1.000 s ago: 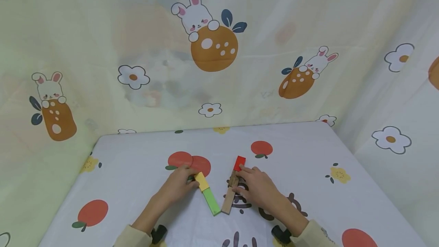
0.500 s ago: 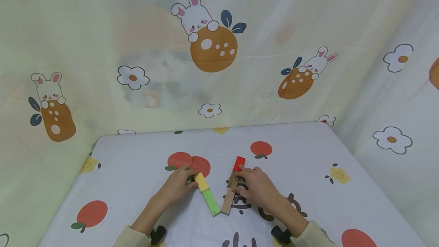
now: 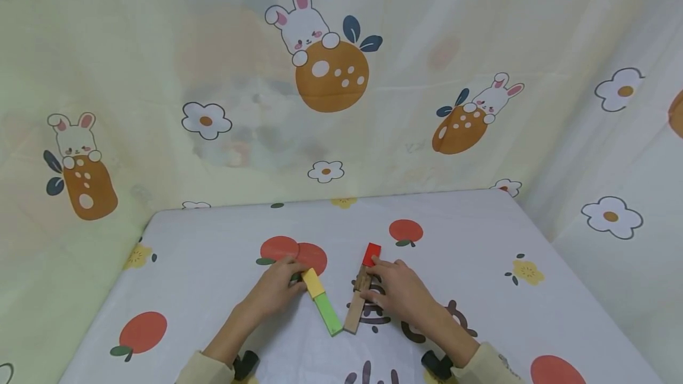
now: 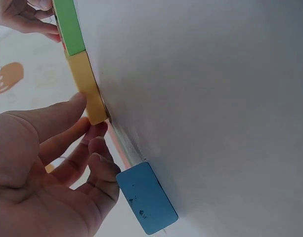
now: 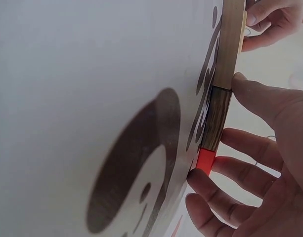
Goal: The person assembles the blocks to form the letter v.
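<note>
My left hand (image 3: 274,286) is at the outer end of a yellow block (image 3: 313,282). In the left wrist view its thumb lies against the yellow block's side, with bent fingers at the block's far end. A green block (image 3: 328,314) continues the row toward me. My right hand (image 3: 400,292) lies along a second row: a red block (image 3: 372,254) farthest away, a dark wood-grained block (image 5: 216,118), and a tan block (image 3: 354,312). Its thumb touches the tan block near the joint, while extended fingertips touch the dark and red ones. The rows form a V, near ends close together.
A blue block (image 4: 147,197) with rounded corners is right beside the left hand's outer fingers, hidden in the head view. The white cloth (image 3: 453,242) has printed fruit and dark drawings. Behind it hangs a curtain (image 3: 400,153) with rabbits.
</note>
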Available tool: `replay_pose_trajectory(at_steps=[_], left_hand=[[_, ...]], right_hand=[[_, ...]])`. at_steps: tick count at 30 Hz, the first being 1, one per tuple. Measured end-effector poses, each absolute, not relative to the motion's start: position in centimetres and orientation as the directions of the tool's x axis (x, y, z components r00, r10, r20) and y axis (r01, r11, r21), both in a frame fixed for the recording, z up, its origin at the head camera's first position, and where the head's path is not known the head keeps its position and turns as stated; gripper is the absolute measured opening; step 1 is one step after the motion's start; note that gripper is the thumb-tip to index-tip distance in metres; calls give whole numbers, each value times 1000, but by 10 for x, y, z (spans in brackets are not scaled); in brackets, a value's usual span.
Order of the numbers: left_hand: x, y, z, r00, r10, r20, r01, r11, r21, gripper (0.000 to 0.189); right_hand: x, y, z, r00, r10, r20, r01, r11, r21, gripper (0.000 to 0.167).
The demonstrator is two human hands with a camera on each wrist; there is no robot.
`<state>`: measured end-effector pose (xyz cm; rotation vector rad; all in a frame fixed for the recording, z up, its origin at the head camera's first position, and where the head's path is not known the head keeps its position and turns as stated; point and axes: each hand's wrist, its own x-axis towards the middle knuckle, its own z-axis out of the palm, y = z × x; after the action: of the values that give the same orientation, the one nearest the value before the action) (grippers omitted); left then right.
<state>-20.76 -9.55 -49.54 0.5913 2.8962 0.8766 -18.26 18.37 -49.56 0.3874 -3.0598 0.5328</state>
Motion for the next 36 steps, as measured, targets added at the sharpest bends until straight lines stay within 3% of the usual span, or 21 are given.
replay_pose_trajectory(at_steps=[13, 21, 29, 36], left_hand=[[-208, -121, -484, -945, 326, 30, 270, 724, 634, 45], [-209, -161, -476, -912, 409, -23, 302, 710, 637, 40], [-204, -183, -484, -946, 294, -136, 142, 754, 641, 35], [-202, -194, -490, -926, 348, -144, 183, 751, 635, 50]], right_hand=[[-184, 183, -498, -968, -242, 68, -251, 916, -312, 57], [-183, 184, -497, -969, -237, 68, -246, 921, -301, 57], [-182, 183, -496, -971, -233, 53, -238, 919, -313, 57], [-182, 182, -495, -970, -236, 52, -240, 921, -307, 56]])
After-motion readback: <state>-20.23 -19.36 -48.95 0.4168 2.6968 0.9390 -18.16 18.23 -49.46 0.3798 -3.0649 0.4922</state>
